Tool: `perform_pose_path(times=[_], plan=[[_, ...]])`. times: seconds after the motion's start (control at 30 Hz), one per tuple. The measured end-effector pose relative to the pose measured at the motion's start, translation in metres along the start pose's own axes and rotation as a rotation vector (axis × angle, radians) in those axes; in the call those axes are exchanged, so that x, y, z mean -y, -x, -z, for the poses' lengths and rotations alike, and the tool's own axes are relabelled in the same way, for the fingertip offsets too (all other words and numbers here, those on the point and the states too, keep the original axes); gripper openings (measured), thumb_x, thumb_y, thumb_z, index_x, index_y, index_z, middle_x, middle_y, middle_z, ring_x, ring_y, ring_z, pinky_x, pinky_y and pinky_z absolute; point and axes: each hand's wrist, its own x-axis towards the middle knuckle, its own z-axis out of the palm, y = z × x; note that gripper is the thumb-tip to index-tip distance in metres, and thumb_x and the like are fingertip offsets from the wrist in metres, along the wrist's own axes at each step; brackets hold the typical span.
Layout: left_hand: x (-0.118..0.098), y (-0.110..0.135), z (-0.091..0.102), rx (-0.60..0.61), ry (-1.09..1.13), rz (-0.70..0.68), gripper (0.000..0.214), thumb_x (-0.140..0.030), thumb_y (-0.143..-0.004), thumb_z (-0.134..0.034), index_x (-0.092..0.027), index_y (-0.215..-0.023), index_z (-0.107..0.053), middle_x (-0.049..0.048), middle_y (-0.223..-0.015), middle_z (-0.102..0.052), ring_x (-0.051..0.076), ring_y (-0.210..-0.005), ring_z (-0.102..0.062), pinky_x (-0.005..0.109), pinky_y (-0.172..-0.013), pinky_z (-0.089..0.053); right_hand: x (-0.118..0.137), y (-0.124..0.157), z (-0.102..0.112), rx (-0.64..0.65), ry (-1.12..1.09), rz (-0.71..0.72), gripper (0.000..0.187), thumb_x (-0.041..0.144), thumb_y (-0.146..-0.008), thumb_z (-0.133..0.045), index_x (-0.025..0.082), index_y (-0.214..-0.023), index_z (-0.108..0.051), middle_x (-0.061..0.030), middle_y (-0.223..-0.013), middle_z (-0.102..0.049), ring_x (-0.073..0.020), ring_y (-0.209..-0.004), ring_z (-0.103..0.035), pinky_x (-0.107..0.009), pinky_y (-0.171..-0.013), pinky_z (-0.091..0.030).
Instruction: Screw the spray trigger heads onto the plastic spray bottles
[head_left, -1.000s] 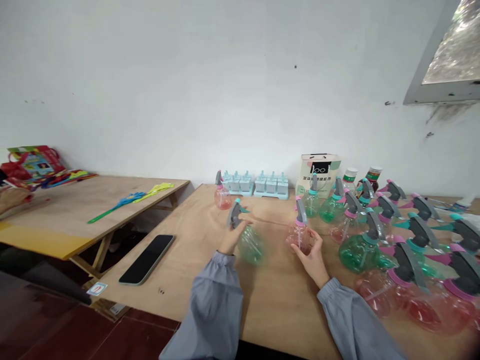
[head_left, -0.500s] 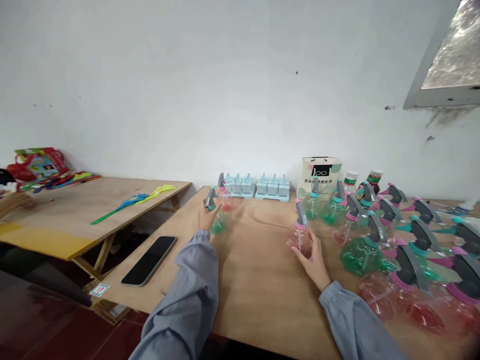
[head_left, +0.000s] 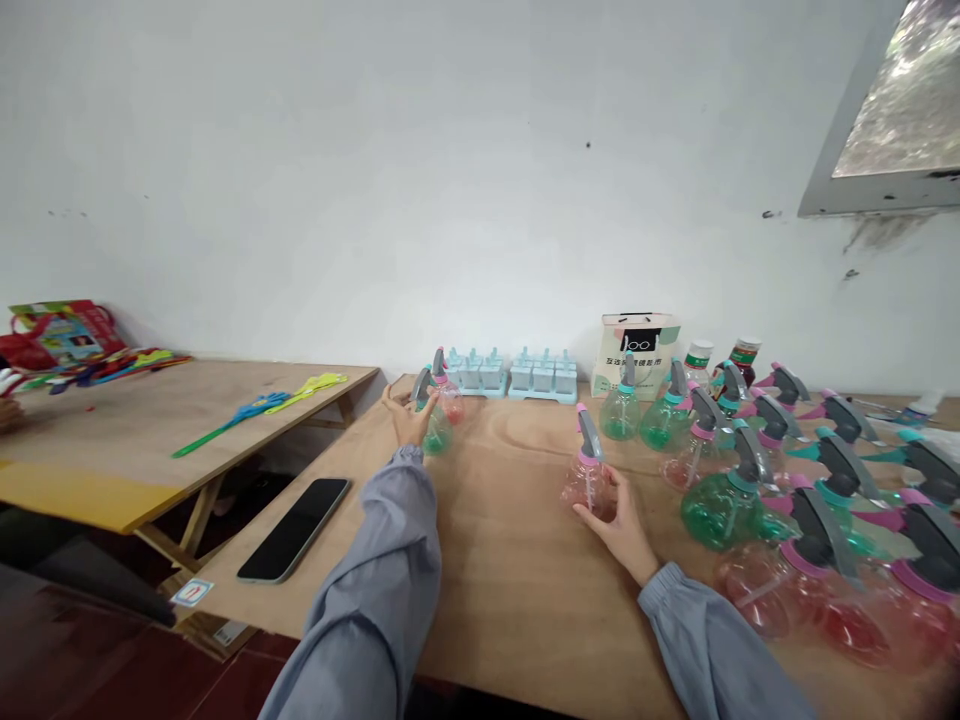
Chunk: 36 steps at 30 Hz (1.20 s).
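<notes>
My left hand is open, its fingers spread just in front of a green spray bottle that stands at the table's far left and is partly covered by the hand. Behind that bottle is a pink spray bottle with a grey trigger. My right hand has its thumb and fingers around the round body of another pink spray bottle, tilted a little to the left over the middle of the table. Its grey trigger and pink collar show above the hand.
Several green and pink spray bottles crowd the right side. Light-blue ice-pop moulds and a paper bag stand at the back. A phone lies front left. Another table holds colourful items.
My left hand has let go of the green spray bottle and opened its fingers. My right hand has brought its pink spray bottle slightly left, and the bottle now tilts.
</notes>
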Motion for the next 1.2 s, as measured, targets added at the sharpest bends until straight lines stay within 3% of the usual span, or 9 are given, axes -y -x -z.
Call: perform_pose_path(times=[0.4, 0.5, 0.57, 0.63, 0.7, 0.87, 0.97, 1.1, 1.2], plan=[[-0.021, 0.077, 0.029, -0.206, -0.017, -0.069, 0.056, -0.035, -0.084, -0.060, -0.019, -0.129, -0.033, 0.0152, -0.132, -0.047, 0.031, -0.126, -0.050, 0.050, -0.110, -0.037, 0.001, 0.008, -0.011, 0.127, -0.171, -0.106, 0.077, 0.048, -0.075, -0.073, 0.021, -0.139, -0.038, -0.0139, -0.131, -0.054, -0.0303, -0.123, -0.057, -0.053, -0.105, -0.049], [-0.056, 0.109, 0.020, 0.058, 0.099, -0.146, 0.058, -0.042, -0.066, -0.078, -0.020, -0.113, -0.051, 0.0102, -0.111, -0.060, 0.031, -0.114, -0.059, 0.047, -0.107, -0.041, 0.010, 0.012, -0.017, 0.194, -0.177, -0.082, 0.074, 0.043, -0.076, -0.072, 0.022, -0.139, -0.038, -0.0131, -0.131, -0.055, -0.0296, -0.122, -0.058, -0.054, -0.107, -0.047], [-0.085, 0.128, 0.005, 0.450, 0.244, -0.188, 0.071, -0.037, -0.059, -0.085, -0.021, -0.121, -0.054, 0.0138, -0.126, -0.059, 0.033, -0.125, -0.055, 0.046, -0.111, -0.039, 0.017, 0.013, -0.023, 0.224, -0.160, -0.046, 0.073, 0.041, -0.076, -0.072, 0.022, -0.139, -0.039, -0.0129, -0.131, -0.055, -0.0295, -0.122, -0.058, -0.054, -0.107, -0.047], [-0.110, 0.144, -0.014, 0.671, 0.358, -0.132, 0.094, -0.031, -0.050, -0.092, -0.024, -0.133, -0.049, 0.0152, -0.145, -0.049, 0.034, -0.139, -0.044, 0.047, -0.116, -0.033, 0.024, 0.014, -0.029, 0.254, -0.156, 0.013, 0.073, 0.039, -0.076, -0.072, 0.022, -0.140, -0.040, -0.0131, -0.130, -0.057, -0.0302, -0.123, -0.058, -0.052, -0.107, -0.047], [-0.127, 0.157, -0.030, 0.763, 0.416, -0.008, 0.103, -0.026, -0.048, -0.093, -0.026, -0.139, -0.045, 0.0141, -0.144, -0.051, 0.032, -0.139, -0.045, 0.046, -0.118, -0.031, 0.028, 0.014, -0.034, 0.282, -0.163, 0.078, 0.073, 0.036, -0.076, -0.072, 0.022, -0.141, -0.041, -0.0134, -0.130, -0.058, -0.0309, -0.123, -0.058, -0.052, -0.107, -0.048], [-0.131, 0.169, -0.042, 0.693, 0.469, 0.243, 0.096, -0.025, -0.057, -0.088, -0.028, -0.143, -0.044, 0.0108, -0.140, -0.056, 0.026, -0.128, -0.053, 0.039, -0.109, -0.044, 0.022, 0.011, -0.040, 0.366, -0.174, 0.103, 0.073, 0.043, -0.084, -0.064, 0.025, -0.149, -0.036, -0.0132, -0.142, -0.052, -0.0295, -0.134, -0.050, -0.051, -0.114, -0.041], [-0.122, 0.164, -0.037, 0.684, 0.508, 0.323, 0.084, -0.025, -0.059, -0.085, -0.029, -0.137, -0.052, 0.0103, -0.141, -0.055, 0.026, -0.122, -0.057, 0.038, -0.098, -0.051, 0.008, -0.009, -0.043, 0.144, -0.133, -0.018, 0.067, 0.049, -0.092, -0.053, 0.023, -0.150, -0.032, -0.0140, -0.148, -0.045, -0.0287, -0.141, -0.040, -0.054, -0.118, -0.032], [-0.113, 0.157, -0.033, 0.688, 0.511, 0.246, 0.063, -0.015, -0.058, -0.080, -0.026, -0.118, -0.066, 0.0081, -0.124, -0.066, 0.026, -0.123, -0.058, 0.041, -0.113, -0.038, -0.020, -0.060, -0.044, -0.303, -0.002, -0.106, 0.075, 0.055, -0.087, -0.055, 0.016, -0.147, -0.031, -0.0201, -0.146, -0.039, -0.0332, -0.141, -0.033, -0.061, -0.117, -0.024], [-0.109, 0.156, -0.031, 0.727, 0.509, 0.219, 0.054, -0.012, -0.058, -0.078, -0.026, -0.110, -0.070, 0.0075, -0.124, -0.066, 0.026, -0.118, -0.062, 0.042, -0.111, -0.041, -0.041, -0.096, -0.044, -0.462, 0.087, -0.107, 0.078, 0.051, -0.084, -0.057, 0.010, -0.145, -0.031, -0.0263, -0.146, -0.036, -0.0370, -0.141, -0.031, -0.063, -0.115, -0.023]])
